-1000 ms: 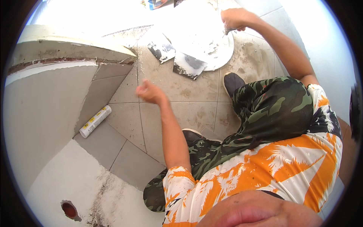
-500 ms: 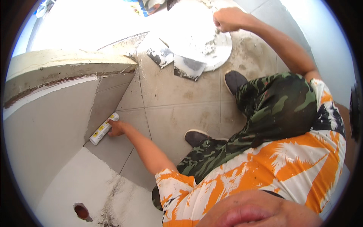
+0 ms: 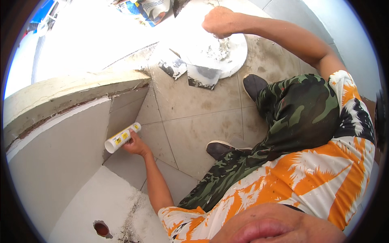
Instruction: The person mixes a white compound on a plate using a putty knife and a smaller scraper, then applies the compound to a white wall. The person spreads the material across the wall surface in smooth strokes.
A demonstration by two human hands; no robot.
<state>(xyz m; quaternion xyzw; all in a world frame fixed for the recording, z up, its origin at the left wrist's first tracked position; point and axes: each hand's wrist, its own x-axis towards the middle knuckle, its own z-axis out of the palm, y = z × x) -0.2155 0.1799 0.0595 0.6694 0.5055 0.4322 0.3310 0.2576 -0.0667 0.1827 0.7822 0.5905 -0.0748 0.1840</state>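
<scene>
My left hand (image 3: 136, 145) is wrapped around a white tube (image 3: 123, 137) with yellow labels. The tube is tilted in front of the low grey wall, its near end close to the wall. My right hand (image 3: 221, 22), closed, is above a round white tray (image 3: 242, 50) that carries clumpy white paste (image 3: 214, 50). Glare washes out the area under that hand, and what its fingers grip cannot be made out. Two grey flat pieces smeared with white, one squarish piece (image 3: 203, 75) and one smaller piece (image 3: 173, 65), lie against the tray's near side.
On my left is a low wall (image 3: 60, 141) with a rough, broken top ledge (image 3: 77, 87). A round hole (image 3: 101, 229) opens in the white floor patch at the lower left. Printed bags (image 3: 154, 11) lie at the far side. My shoes (image 3: 255, 87) stand on stained tiles.
My left hand has picked the tube up off the floor by the wall corner and tilted it. My right hand has moved left over the tray.
</scene>
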